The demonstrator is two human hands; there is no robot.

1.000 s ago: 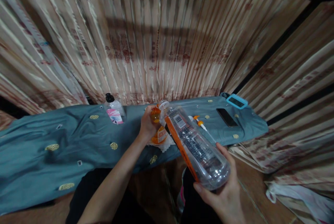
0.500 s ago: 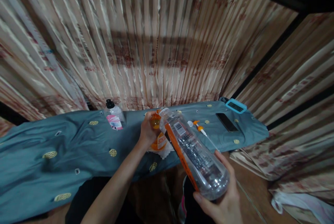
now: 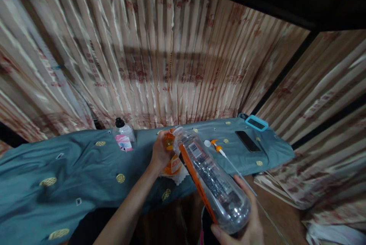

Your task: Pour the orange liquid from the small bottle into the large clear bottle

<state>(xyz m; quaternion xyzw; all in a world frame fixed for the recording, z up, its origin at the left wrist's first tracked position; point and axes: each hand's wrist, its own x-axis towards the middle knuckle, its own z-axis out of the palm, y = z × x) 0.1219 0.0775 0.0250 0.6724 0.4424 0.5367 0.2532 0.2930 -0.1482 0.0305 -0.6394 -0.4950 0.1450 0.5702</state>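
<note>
My right hand (image 3: 246,214) is wrapped round the base of a large clear plastic bottle (image 3: 213,178) with an orange label. The bottle is tilted, its mouth down at the upper left. That mouth meets the top of a smaller bottle of orange liquid (image 3: 173,165). Around the smaller bottle's upper part my left hand (image 3: 160,149) is closed; the fingers are partly hidden behind it. Under the smaller bottle lies a white scalloped cloth (image 3: 180,176). To the right, an orange and white pump head (image 3: 219,148) with a long clear tube rests beside a round white cap (image 3: 207,143).
A clear bottle with a black cap and pink label (image 3: 124,137) stands on the left. A dark phone (image 3: 247,141) and a blue-framed object (image 3: 256,122) lie at the right of the blue patterned cloth (image 3: 94,172). Pleated curtains (image 3: 148,47) hang behind.
The view has tilted slightly upward, so everything on the cloth sits lower. Both hands keep the two bottles mouth to mouth, with little other visible movement.
</note>
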